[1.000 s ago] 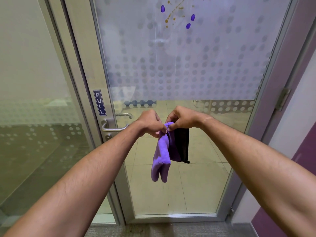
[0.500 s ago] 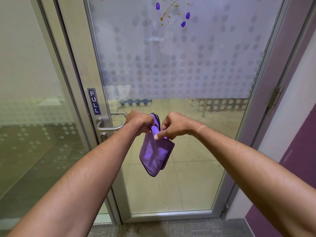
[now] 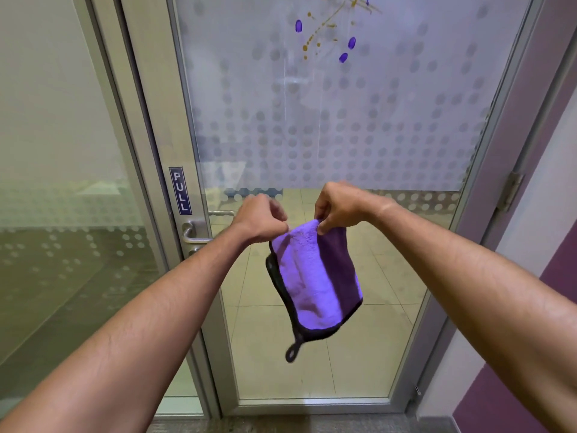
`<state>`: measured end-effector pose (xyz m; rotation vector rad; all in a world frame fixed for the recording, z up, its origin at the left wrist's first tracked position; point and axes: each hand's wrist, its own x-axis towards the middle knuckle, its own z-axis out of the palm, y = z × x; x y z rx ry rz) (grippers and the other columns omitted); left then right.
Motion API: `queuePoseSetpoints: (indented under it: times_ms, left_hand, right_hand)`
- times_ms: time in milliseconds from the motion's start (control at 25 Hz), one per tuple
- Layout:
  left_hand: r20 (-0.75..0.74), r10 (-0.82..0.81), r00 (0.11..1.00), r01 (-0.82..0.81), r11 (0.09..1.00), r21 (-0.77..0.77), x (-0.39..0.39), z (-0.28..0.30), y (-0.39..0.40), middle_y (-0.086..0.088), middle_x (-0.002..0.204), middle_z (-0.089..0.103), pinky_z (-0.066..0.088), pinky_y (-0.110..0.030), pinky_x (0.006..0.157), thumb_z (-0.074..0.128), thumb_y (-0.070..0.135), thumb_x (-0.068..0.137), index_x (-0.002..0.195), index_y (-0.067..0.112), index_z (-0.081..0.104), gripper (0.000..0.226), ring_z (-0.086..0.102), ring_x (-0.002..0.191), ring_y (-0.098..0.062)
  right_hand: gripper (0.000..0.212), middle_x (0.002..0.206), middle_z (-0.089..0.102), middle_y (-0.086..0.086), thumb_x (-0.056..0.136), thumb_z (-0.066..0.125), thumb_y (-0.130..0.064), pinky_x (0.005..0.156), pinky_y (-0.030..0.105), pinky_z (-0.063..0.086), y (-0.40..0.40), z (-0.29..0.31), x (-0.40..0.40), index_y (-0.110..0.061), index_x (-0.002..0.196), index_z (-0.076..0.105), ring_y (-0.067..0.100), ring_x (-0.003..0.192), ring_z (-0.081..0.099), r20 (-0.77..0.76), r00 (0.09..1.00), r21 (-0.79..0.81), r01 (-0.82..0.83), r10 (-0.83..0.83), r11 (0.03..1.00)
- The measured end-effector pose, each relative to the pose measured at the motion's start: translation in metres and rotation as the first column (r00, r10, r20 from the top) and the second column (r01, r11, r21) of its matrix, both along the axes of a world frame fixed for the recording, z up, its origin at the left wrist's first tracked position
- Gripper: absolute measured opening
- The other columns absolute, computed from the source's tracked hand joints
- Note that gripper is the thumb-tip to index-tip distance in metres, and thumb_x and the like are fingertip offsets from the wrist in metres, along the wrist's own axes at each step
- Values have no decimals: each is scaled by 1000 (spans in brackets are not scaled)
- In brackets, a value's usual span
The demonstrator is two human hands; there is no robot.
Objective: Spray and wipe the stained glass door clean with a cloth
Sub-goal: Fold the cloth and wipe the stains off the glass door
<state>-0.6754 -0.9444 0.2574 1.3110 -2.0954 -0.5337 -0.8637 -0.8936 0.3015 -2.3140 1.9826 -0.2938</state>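
Two hands: left [image 3: 260,218] and right [image 3: 338,204] pinching cloth [image 3: 315,276] top, readying; next, wiping stains [image 3: 327,35] at twelve o'clock.

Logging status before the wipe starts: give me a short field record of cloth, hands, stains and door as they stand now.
cloth: purple microfibre cloth, dark edging, hanging loop at the bottom, held up in front of the door
left hand: left hand pinching the cloth's top left corner
right hand: right hand pinching the top edge
stains: purple blobs and orange-brown spatter high on the frosted glass, not yet wiped
door: glass door, shut; PULL sign above lever handle
spray bottle: not in view
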Motion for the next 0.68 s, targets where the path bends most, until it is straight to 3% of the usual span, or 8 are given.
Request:
queuePoseSetpoints:
  times_ms: [120, 200, 320, 440, 560, 680]
  left_hand:
    - [209, -174, 962, 179, 984, -4, -3, -2, 1, 3, 88, 75, 55, -25, 79, 84, 30, 62, 95, 18, 78, 36, 68, 83, -10]
    - [308, -196, 931, 219, 975, -41, -7, -4, 1, 2, 72, 70, 50, -28, 66, 84, 31, 61, 82, 17, 76, 27, 61, 68, -15]
    - [281, -162, 946, 192, 978, -80, -11, 3, 1, 3, 57, 56, 37, -25, 52, 82, 24, 64, 66, 18, 66, 18, 48, 59, -16]
    - [229, -130, 965, 161, 979, -123, -16, 24, -2, 0, 64, 62, 39, -25, 59, 86, 25, 64, 70, 21, 67, 20, 51, 63, -15]
    - [229, -114, 967, 156, 973, -171, -23, 51, -6, -2, 71, 65, 44, -29, 65, 90, 30, 61, 80, 11, 72, 32, 52, 67, -16]
    - [210, -117, 971, 160, 966, -203, -32, 74, -6, 3, 60, 55, 39, -29, 57, 93, 32, 57, 76, 9, 71, 37, 44, 57, -13]
  right_hand:
    - [19, 81, 75, -2, 68, 85, -20, 71, 32, 58, 2, 9, -6, -19, 85, 78, 14, 81, 68, -18, 1000, 0, -26, 26, 1000]
    - [19, 81, 75, -3, 68, 85, -21, 72, 31, 58, 4, 15, -12, -19, 86, 78, 14, 82, 68, -9, 999, -2, -34, 34, 999]
    - [19, 79, 73, -5, 68, 86, -21, 72, 30, 58, 6, 24, -22, -20, 85, 77, 13, 82, 68, 39, 999, -18, -14, 15, 1000]
    - [16, 72, 69, -8, 68, 86, -21, 62, 23, 53, 7, 33, -37, -22, 80, 76, 10, 72, 64, 71, 997, -69, 21, -16, 997]
    - [15, 70, 70, -5, 67, 86, -22, 56, 21, 48, 7, 46, -51, -24, 75, 74, 6, 64, 60, 105, 994, -111, 44, -32, 993]
    - [17, 65, 67, -10, 65, 87, -24, 53, 21, 46, 5, 58, -63, -28, 69, 71, 1, 59, 58, 116, 992, -144, 56, -40, 988]
